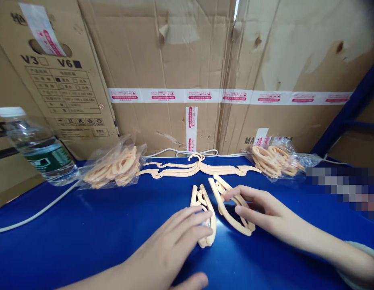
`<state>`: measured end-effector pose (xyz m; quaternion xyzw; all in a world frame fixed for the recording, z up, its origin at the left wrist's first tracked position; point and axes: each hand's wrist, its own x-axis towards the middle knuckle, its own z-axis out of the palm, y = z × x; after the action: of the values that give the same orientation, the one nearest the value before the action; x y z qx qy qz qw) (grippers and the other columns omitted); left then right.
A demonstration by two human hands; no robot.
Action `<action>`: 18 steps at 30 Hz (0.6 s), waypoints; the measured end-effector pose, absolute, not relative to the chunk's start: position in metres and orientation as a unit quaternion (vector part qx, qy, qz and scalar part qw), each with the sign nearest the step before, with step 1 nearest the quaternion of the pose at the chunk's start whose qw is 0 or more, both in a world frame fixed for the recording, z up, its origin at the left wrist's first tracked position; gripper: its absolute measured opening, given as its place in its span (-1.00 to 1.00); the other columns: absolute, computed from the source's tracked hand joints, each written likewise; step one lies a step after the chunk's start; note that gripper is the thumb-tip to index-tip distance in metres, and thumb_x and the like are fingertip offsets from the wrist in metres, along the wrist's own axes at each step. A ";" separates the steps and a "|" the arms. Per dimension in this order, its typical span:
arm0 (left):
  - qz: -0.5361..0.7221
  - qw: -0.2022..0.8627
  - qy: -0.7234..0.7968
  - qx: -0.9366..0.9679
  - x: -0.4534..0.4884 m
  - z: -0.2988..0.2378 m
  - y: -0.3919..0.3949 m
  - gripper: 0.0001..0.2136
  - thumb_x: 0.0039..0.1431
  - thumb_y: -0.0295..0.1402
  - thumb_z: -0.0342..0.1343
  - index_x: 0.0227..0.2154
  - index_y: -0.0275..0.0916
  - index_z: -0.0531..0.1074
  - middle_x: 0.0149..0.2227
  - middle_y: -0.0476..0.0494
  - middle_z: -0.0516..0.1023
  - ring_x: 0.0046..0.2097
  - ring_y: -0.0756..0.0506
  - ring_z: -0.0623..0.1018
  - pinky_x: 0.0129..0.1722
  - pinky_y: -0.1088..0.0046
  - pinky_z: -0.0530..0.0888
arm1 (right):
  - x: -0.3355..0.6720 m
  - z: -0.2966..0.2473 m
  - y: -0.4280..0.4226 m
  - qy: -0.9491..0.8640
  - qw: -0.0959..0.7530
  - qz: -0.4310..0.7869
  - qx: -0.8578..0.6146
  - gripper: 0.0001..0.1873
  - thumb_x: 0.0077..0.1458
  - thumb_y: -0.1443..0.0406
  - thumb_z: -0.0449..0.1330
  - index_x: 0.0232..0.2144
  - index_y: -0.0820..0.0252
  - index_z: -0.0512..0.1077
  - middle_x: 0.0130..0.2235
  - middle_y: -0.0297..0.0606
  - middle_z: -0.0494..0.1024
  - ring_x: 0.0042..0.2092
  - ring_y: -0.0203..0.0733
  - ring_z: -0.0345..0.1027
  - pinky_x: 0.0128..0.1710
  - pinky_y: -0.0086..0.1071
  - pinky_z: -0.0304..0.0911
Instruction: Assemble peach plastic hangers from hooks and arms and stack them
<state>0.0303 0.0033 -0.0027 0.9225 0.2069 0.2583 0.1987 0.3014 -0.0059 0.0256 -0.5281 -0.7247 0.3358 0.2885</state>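
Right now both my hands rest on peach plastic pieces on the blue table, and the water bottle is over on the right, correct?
No: the head view shows the water bottle on the left. The left hand and right hand do rest on peach plastic pieces on the blue table.

Bright, even light; table [84,233] glare; edges bowed, perhaps soft; pixelated patch right.

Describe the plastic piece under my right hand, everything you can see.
The plastic piece is pale peach, smooth and slightly glossy, made of thin curved bars with open gaps. It lies flat on the blue table, slanting from upper left to lower right. The right hand rests fingers across its middle; a similar piece lies beside it, leftward.
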 end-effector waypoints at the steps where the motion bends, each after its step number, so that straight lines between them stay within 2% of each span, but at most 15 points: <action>1: 0.241 0.184 0.199 0.932 0.031 -0.006 0.003 -0.51 0.20 -0.24 0.14 0.18 -0.09 0.24 0.26 -0.16 0.30 0.30 -0.29 0.20 0.30 0.08 0.10 | 0.301 0.025 -0.006 -0.739 0.275 0.300 -0.537 -0.63 0.23 0.07 0.08 -0.03 0.13 0.40 -0.28 -0.29 0.49 -0.34 -0.22 0.34 -0.34 -0.37 0.30; 3: 0.215 0.161 0.197 0.943 0.032 -0.009 0.003 -0.46 0.21 -0.15 0.15 0.22 -0.07 0.20 0.27 -0.12 0.28 0.32 -0.29 0.17 0.32 0.05 0.02 | 0.300 0.024 -0.007 -0.769 0.252 0.247 -0.533 -0.64 0.23 0.08 0.06 -0.02 0.12 0.40 -0.19 -0.24 0.51 -0.24 -0.14 0.39 -0.24 -0.31 0.34; 6: 0.210 0.154 0.212 0.942 0.032 -0.005 0.002 -0.44 0.20 -0.19 0.17 0.24 -0.08 0.20 0.29 -0.11 0.24 0.33 -0.30 0.14 0.31 0.02 0.03 | 0.297 0.026 -0.013 -0.807 0.230 0.196 -0.507 -0.58 0.22 0.09 0.08 0.07 0.10 0.36 -0.06 -0.15 0.49 -0.08 -0.04 0.40 -0.09 -0.23 0.34; 13: 0.163 0.140 0.246 0.945 0.028 0.014 0.000 -0.43 0.16 -0.33 0.19 0.24 -0.15 0.23 0.31 -0.21 0.17 0.32 -0.35 0.14 0.24 0.02 0.21 | 0.298 0.028 -0.019 -0.854 0.149 0.124 -0.483 -0.30 0.12 0.02 0.17 0.25 0.13 0.21 0.01 -0.01 0.43 0.00 0.11 0.35 -0.06 -0.11 0.36; 18: 0.176 0.128 0.242 0.946 0.029 0.012 0.000 -0.44 0.14 -0.45 0.15 0.22 -0.12 0.26 0.28 -0.19 0.25 0.29 -0.33 0.23 0.23 0.07 0.27 | 0.301 0.025 -0.018 -0.869 0.113 0.122 -0.465 -0.30 0.22 0.01 0.07 0.33 0.01 0.05 0.08 -0.02 0.39 0.08 0.13 0.27 0.07 0.04 0.23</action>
<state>0.0287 0.0005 0.0124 0.9457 0.2417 0.1756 0.1281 0.3006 -0.0175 0.0245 -0.4654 -0.8694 0.1216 0.1135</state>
